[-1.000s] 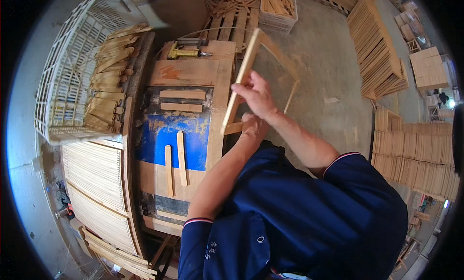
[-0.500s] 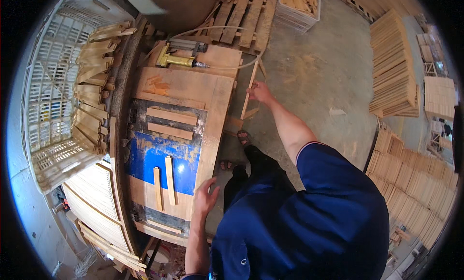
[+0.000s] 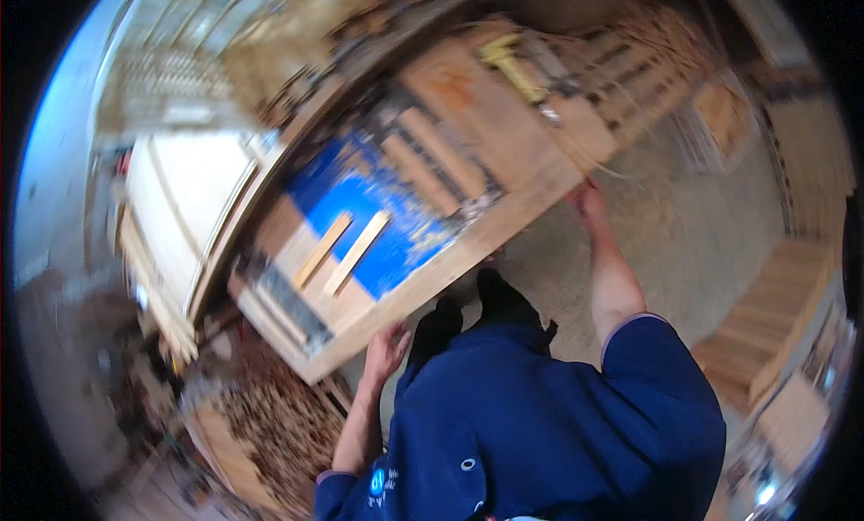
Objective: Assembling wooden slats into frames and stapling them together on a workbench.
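Blue mat with pale speckles on tan wood bench; two light wood strips; yellow tool; navy shirt; grey floor.

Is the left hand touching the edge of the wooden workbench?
Touching. In the head view, the left hand rests against the near edge of the wooden workbench; no gap shows between them, though the picture is blurred.

left hand low by the body with fingers loosely curled, right hand stretched forward, arm extended
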A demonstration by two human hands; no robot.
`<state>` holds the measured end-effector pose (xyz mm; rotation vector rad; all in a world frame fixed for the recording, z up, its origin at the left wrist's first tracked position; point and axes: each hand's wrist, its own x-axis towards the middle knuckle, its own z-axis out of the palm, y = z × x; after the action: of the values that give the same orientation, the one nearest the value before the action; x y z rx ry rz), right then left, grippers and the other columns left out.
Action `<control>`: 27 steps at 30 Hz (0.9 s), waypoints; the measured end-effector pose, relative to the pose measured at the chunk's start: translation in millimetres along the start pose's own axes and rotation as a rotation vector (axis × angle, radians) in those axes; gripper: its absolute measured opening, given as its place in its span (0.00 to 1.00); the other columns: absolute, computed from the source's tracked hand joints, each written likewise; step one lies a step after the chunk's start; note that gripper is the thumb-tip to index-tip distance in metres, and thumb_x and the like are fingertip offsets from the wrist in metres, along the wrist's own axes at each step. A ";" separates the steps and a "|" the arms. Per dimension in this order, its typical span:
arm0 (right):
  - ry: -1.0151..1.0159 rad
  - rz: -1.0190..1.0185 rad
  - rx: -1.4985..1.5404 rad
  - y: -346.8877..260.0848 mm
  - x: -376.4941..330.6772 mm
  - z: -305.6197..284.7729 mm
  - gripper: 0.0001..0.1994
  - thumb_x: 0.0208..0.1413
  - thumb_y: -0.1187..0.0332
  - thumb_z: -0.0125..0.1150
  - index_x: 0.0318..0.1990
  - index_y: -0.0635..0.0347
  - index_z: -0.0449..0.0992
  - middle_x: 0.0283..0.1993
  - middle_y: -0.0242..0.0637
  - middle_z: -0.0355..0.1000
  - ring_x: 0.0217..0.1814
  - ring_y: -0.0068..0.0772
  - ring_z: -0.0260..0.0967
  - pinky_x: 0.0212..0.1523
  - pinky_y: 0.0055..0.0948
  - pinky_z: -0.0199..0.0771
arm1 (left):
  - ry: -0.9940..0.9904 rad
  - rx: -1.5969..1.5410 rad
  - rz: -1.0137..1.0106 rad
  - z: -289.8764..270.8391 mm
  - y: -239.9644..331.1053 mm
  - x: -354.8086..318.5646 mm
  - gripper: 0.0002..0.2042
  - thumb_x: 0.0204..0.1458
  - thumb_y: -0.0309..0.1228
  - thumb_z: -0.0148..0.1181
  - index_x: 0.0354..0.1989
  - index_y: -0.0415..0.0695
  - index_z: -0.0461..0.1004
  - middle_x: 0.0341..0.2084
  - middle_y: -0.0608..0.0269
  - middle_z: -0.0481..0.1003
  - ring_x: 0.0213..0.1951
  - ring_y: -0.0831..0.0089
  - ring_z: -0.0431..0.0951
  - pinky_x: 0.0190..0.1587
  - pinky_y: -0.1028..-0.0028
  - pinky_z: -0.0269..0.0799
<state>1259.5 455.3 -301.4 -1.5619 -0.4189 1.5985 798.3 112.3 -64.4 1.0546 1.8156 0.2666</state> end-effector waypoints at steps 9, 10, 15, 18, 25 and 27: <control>-0.009 0.146 -0.114 3.3 -20.9 33.0 0.19 0.73 0.61 0.41 0.68 0.49 0.64 0.63 0.34 0.70 0.56 0.35 0.72 0.54 0.38 0.78 | 0.180 -0.138 -0.031 -38.2 -15.1 -6.9 0.17 0.58 0.34 0.63 0.52 0.37 0.78 0.41 0.49 0.83 0.44 0.57 0.84 0.49 0.63 0.79; -0.012 0.184 -0.126 -0.2 -30.0 46.9 0.20 0.73 0.59 0.40 0.68 0.46 0.65 0.62 0.32 0.71 0.55 0.35 0.72 0.54 0.40 0.77 | 0.247 -0.154 -0.054 -50.8 -24.0 -11.4 0.17 0.57 0.35 0.63 0.51 0.37 0.79 0.39 0.50 0.83 0.43 0.59 0.84 0.48 0.64 0.79; 0.212 0.143 -0.574 -27.2 -15.7 4.4 0.16 0.68 0.58 0.44 0.57 0.48 0.72 0.49 0.31 0.74 0.46 0.31 0.71 0.42 0.40 0.74 | 0.680 -0.102 0.049 -170.0 -73.0 30.3 0.15 0.57 0.34 0.63 0.48 0.37 0.80 0.38 0.47 0.83 0.41 0.59 0.85 0.45 0.65 0.79; 0.257 -0.107 -0.703 -39.4 -61.9 42.9 0.08 0.62 0.66 0.51 0.41 0.56 0.76 0.31 0.31 0.73 0.29 0.26 0.67 0.29 0.28 0.69 | 1.025 -0.070 -0.016 -277.0 -107.7 32.1 0.14 0.57 0.32 0.61 0.46 0.35 0.80 0.38 0.46 0.83 0.40 0.62 0.85 0.45 0.65 0.79; 0.138 -0.373 -0.835 -16.5 -190.8 124.7 0.12 0.63 0.70 0.56 0.49 0.64 0.80 0.32 0.37 0.77 0.31 0.29 0.71 0.33 0.30 0.71 | 0.999 0.044 -0.203 -440.4 -148.8 115.7 0.24 0.55 0.37 0.60 0.56 0.31 0.73 0.47 0.39 0.80 0.50 0.50 0.81 0.55 0.60 0.76; -0.027 -0.675 -1.125 0.4 -207.4 140.5 0.11 0.62 0.70 0.58 0.47 0.66 0.80 0.30 0.37 0.78 0.29 0.27 0.73 0.31 0.28 0.73 | 0.722 -0.124 -0.379 -460.2 -134.8 143.7 0.19 0.55 0.35 0.60 0.48 0.32 0.77 0.43 0.41 0.81 0.45 0.53 0.84 0.51 0.59 0.79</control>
<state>1100.9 344.3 -142.5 -1.8208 -1.8594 0.8194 323.6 260.9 -7.8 0.5272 2.5555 0.5702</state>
